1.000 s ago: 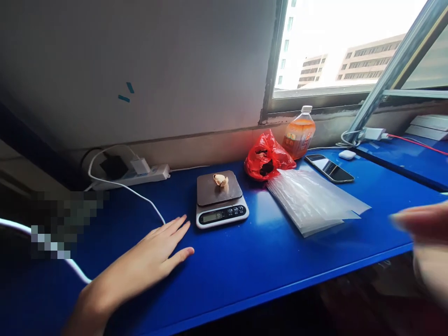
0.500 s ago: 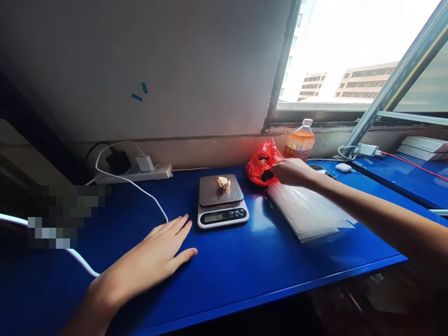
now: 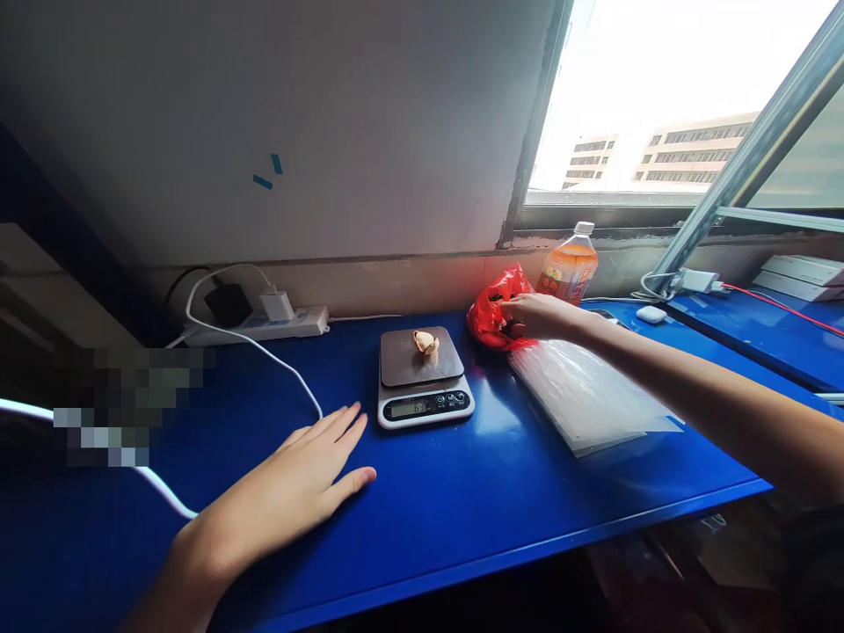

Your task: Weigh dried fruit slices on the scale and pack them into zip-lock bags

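Note:
My left hand [image 3: 296,479] lies flat on the blue table, fingers stretched and holding nothing, just left of the kitchen scale [image 3: 425,404]. A small pale-tan piece with a dry, curled outer layer [image 3: 427,342] rests on the scale's dark plate; its kind is unclear. The lit display shows digits that look like 63. At the mouth of a crumpled red plastic bag [image 3: 486,323] is my right hand [image 3: 537,315], its fingers reaching into the opening. The fingertips are hidden there, and dark bits show around them. Clear plastic bags [image 3: 580,404] lie stacked below my right forearm.
Behind the red bag stands a bottle of orange drink [image 3: 572,264]. A power strip [image 3: 264,325] with chargers lies along the wall, its white cable [image 3: 277,352] running toward my left hand. A white earbud case [image 3: 651,315] sits right, near a slanted metal frame [image 3: 712,185].
My right hand has pushed a little further left and into the red bag's mouth. My left hand and the piece on the scale stay put; the view has shifted slightly.

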{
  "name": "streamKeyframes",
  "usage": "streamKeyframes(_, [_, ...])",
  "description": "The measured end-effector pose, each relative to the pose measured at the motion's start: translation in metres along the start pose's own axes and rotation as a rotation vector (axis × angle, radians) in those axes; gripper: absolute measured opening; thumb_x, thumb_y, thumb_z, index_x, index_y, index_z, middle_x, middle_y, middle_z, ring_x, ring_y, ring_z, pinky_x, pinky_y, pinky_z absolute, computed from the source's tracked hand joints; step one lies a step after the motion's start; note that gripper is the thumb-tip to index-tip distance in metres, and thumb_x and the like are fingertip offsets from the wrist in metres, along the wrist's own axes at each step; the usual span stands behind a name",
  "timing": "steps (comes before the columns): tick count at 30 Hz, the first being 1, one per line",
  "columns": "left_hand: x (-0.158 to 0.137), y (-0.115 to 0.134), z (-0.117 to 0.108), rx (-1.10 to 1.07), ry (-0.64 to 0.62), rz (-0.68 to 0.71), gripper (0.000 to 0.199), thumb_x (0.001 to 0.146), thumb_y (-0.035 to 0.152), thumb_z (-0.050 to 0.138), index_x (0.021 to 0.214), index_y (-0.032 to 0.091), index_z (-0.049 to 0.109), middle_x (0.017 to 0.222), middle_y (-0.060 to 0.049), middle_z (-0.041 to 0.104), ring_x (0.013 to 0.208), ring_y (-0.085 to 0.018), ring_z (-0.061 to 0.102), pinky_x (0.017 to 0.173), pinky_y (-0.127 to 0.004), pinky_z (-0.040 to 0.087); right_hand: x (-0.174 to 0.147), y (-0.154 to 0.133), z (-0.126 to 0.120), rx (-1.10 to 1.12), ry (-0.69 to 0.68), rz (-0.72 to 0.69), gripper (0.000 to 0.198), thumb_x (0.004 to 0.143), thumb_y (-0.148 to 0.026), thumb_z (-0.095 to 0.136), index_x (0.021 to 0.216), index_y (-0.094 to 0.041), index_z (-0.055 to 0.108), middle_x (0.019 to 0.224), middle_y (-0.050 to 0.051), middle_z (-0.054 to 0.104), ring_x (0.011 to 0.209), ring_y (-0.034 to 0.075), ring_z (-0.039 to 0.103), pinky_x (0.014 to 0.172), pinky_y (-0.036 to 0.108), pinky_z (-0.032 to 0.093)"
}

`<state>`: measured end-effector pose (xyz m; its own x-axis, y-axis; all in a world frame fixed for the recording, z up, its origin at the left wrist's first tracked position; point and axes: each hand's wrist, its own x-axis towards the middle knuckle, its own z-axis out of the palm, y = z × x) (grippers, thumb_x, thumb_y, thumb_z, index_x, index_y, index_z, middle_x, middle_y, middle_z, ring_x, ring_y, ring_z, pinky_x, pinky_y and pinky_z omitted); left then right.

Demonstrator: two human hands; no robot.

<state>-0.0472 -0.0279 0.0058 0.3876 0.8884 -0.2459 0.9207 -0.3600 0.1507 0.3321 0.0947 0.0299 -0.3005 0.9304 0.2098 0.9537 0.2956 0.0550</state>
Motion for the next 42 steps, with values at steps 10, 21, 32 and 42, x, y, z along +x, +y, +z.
streamKeyframes(10, [0.006,-0.013,-0.012,-0.078,0.013,0.016,0.069,0.087,0.064,0.047,0.145,0.026,0.046,0.152,-0.006,0.041,0.140,-0.033,0.039,0.113,-0.048,0.038,-0.042,-0.047,-0.045,0.224,0.318,0.167,0.017,0.088,-0.023,0.058,0.094,-0.016,0.072,0.085,0.006,0.074,0.075,0.018,0.068,0.066,0.027,0.046])
streamKeyframes(21, [0.045,-0.011,-0.047,0.056,0.154,0.016,0.066,0.090,0.058,0.041,0.142,0.020,0.051,0.145,-0.011,0.053,0.134,-0.034,0.049,0.109,-0.048,0.040,-0.029,-0.122,0.020,0.251,0.364,-0.041,0.025,0.092,-0.016,0.051,0.095,-0.022,0.076,0.096,0.008,0.064,0.083,0.017,0.060,0.076,0.027,0.047])
streamKeyframes(32, [0.057,-0.017,-0.011,-0.018,0.237,0.034,0.052,0.089,0.041,0.039,0.127,0.016,0.063,0.130,-0.013,0.064,0.121,-0.031,0.059,0.102,-0.043,0.046,-0.054,-0.099,0.000,0.372,0.549,0.069,0.032,0.093,-0.017,0.044,0.116,-0.018,0.066,0.112,0.009,0.070,0.100,0.020,0.065,0.087,0.031,0.048])
streamKeyframes(42, [0.110,0.001,-0.021,-0.259,0.515,0.062,0.054,0.095,0.039,0.029,0.132,0.013,0.057,0.139,-0.011,0.059,0.130,-0.024,0.053,0.112,-0.036,0.039,-0.052,-0.081,0.018,-0.041,0.028,0.381,0.018,0.088,-0.021,0.054,0.103,-0.013,0.060,0.099,0.014,0.070,0.094,0.028,0.064,0.071,0.033,0.043])
